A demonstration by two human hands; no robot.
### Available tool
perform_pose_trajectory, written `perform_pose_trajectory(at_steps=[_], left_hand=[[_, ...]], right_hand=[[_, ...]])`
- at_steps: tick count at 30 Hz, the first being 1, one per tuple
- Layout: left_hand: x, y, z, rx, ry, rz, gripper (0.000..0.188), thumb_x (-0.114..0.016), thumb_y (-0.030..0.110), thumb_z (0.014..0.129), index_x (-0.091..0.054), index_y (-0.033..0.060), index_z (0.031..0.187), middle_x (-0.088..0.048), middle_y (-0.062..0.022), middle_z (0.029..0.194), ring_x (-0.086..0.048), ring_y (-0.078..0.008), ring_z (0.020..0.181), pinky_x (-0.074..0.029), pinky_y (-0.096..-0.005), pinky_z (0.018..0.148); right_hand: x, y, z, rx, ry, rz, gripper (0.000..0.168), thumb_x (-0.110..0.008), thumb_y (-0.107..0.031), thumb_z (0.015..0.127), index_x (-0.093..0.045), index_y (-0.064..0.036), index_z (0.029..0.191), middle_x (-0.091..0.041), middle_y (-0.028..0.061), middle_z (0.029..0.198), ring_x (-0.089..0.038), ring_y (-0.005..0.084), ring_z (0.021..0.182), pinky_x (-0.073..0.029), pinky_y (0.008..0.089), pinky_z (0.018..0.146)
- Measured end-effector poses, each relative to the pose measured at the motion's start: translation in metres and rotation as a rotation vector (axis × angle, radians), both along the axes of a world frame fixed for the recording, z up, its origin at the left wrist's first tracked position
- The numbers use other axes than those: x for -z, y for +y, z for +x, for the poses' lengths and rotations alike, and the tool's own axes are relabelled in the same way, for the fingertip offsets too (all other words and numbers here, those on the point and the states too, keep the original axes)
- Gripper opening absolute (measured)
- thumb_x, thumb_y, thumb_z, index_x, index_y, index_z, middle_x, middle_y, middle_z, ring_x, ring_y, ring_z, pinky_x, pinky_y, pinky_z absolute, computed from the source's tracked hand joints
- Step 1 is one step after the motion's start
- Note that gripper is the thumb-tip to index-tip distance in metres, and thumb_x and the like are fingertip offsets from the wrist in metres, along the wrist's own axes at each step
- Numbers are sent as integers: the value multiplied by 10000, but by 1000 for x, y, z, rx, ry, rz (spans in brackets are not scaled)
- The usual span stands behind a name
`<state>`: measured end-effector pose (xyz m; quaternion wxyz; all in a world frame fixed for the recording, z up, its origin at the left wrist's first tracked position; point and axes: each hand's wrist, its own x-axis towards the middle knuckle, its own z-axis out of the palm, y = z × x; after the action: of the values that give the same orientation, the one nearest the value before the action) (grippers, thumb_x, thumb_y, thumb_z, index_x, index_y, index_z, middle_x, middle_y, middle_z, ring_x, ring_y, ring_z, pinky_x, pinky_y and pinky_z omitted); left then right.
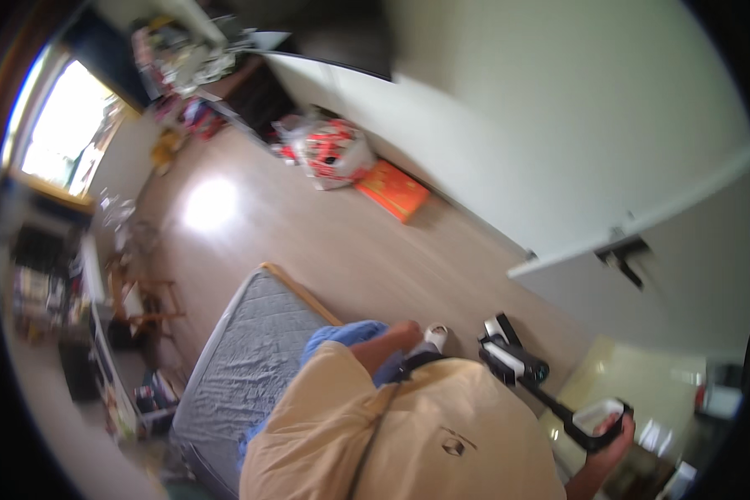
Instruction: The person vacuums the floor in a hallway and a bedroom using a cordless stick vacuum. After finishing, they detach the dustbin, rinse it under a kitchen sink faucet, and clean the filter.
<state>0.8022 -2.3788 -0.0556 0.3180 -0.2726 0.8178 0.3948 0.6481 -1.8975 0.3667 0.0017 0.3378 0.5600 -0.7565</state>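
Note:
At the lower right, my right hand (622, 431) is wrapped around the loop handle (590, 425) of an upright floor cleaner. Its black and white body (512, 359) slants away from me, with the head (500, 328) on the floor. My left arm shows below the tan sleeve, and my left hand (409, 334) is blurred, its fingers not distinct. Beside that arm lies blue cloth (347, 333) at the edge of a grey mattress (256, 350). A white slipper (436, 337) is on the floor between the left hand and the cleaner.
An orange flat box (394, 190) and a red-and-white plastic bag (334, 153) sit along the white wall. A door with a black handle (625, 259) stands at right. A wooden chair (153, 300) and cluttered shelves (37, 287) are at left, below a bright window (69, 125).

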Motion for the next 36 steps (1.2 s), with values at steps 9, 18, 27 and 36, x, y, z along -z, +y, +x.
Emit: perform_pose_trajectory(at_steps=[9,18,27,36], left_hand=[[11,-1,-28,127,66,46,328,-721,255,914,-761,60,1176,-774,-125,1004,-757,-235,753,-622,-381,721],[-45,16,-92,-51,14,84,405,-720,295,913,-737,5,1194,-779,-175,977,-768,-239,732,-618,-381,715],[-49,93,-135,117,-28,92,386,-722,250,920,-720,-7,1208,-755,-126,956,-734,-208,785,-598,-341,690],[-48,167,-240,475,35,22,428,-703,333,921,-740,25,1217,-792,-185,1000,-774,-281,835,-598,-413,814]], right_hand=[[28,49,14,315,97,-74,373,-626,-151,974,-556,-157,1340,-648,57,877,-616,169,704,-530,333,584],[41,86,-20,320,42,-132,613,-622,-133,956,-440,-161,1541,-656,105,926,-611,201,727,-514,363,601],[55,163,-60,299,118,-245,632,-617,-62,925,-420,-106,1523,-638,128,911,-611,222,680,-540,384,566],[58,177,-61,328,47,-309,615,-596,-52,948,-415,-177,1522,-611,97,890,-582,176,639,-496,336,523]])
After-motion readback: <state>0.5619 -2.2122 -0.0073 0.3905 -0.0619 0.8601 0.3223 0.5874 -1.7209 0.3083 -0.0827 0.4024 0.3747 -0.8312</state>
